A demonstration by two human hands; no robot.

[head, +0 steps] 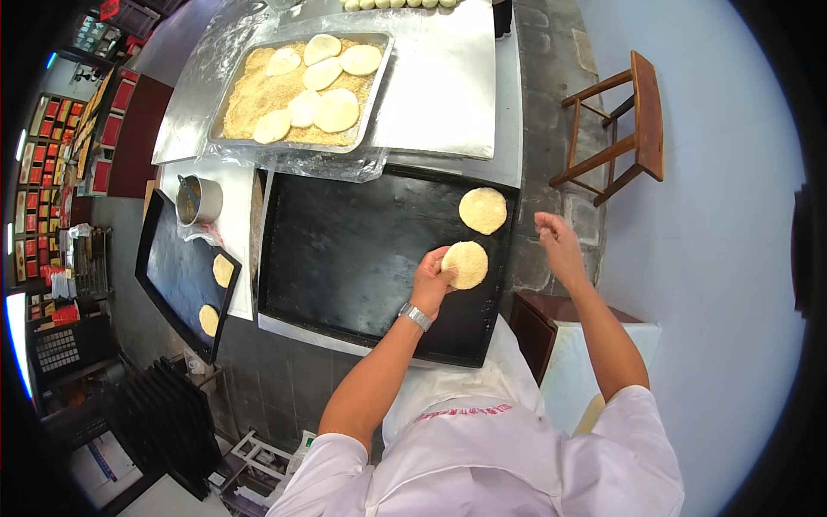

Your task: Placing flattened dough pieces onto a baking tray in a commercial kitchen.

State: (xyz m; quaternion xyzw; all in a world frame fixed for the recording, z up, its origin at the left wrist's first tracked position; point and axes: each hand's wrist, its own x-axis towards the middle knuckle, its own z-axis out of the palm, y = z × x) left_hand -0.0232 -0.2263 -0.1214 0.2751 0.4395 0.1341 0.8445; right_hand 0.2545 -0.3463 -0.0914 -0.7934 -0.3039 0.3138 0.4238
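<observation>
My left hand (434, 282), with a metal watch at the wrist, holds a flat round dough cake (468, 265) by its left edge over a large black baking tray (349, 239). Another coated dough cake (482, 211) lies in the tray's far right corner. My right hand (557, 240) is raised to the right of the tray's edge, its fingers partly curled and nothing seen in them. Beyond the black tray, a metal tray (215, 132) holds golden crumbs or seeds (255, 103) with several pale dough discs (336, 110) on top, some overlapping.
Clear plastic sheeting (310, 167) lies under the metal tray. On the left are a metal pot (208, 200) with a utensil and a second black tray (174, 258) with two cakes. Stacked black trays (161, 420) stand lower left. A wooden stool (646, 119) is on the right.
</observation>
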